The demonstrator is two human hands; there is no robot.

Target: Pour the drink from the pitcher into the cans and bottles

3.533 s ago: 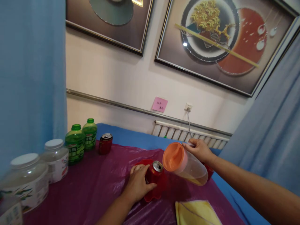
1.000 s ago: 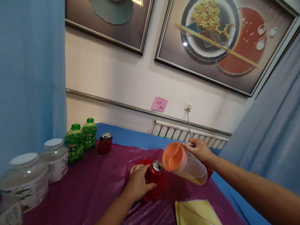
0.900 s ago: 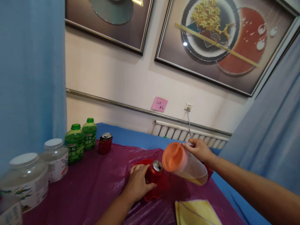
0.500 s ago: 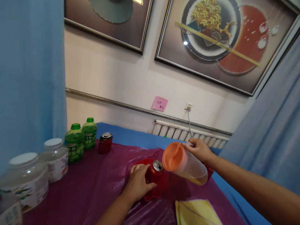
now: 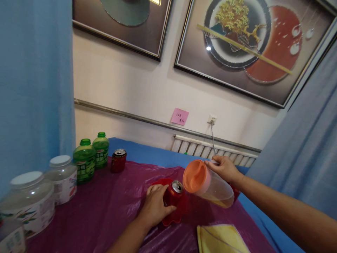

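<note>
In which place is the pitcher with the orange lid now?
In the head view, the pitcher is right of centre, tilted in the right hand, with its orange lid close to the red can at the left hand.

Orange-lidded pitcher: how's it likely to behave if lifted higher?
The pitcher is probably light for its size: only a little yellowish liquid shows low inside. That liquid may slosh, since the right hand holds the pitcher tilted. Its translucent body looks like plastic, so likely fairly stiff.
</note>
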